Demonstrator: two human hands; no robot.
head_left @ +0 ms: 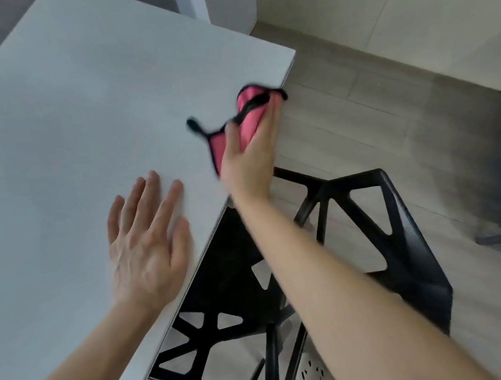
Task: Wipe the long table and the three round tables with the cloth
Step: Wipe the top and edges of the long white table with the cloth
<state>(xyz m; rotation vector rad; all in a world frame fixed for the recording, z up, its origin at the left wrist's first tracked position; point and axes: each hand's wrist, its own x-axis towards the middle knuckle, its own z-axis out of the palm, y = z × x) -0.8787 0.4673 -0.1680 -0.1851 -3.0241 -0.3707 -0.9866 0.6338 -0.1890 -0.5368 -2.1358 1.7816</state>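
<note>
Along the near-right edge of the long table (53, 121), the right hand (248, 161) holds the cloth (247, 115), thumb and fingers curled round a bunched fold of it. The cloth sits right at the rim, partly over it, with the table's far corner just beyond at about 1 o'clock from the hand. That edge runs in the picture from 7 o'clock up to 1 o'clock, and nearly all of the white top spreads away from the cloth toward 9 to 11 o'clock, so any coming stroke would probably have to sweep leftward and inward. The left hand (146, 241) lies flat on the top at about 7 o'clock from the cloth, fingers straight and spread, holding nothing; it is near the cloth, but the right hand already has it. The cloth is pink with a black trim, soft and crumpled, one loose corner trailing out at 10 o'clock; motion blur hides whether it touches the surface. A black chair (395, 233) stands under the edge at 5 o'clock. No round table shows.
</note>
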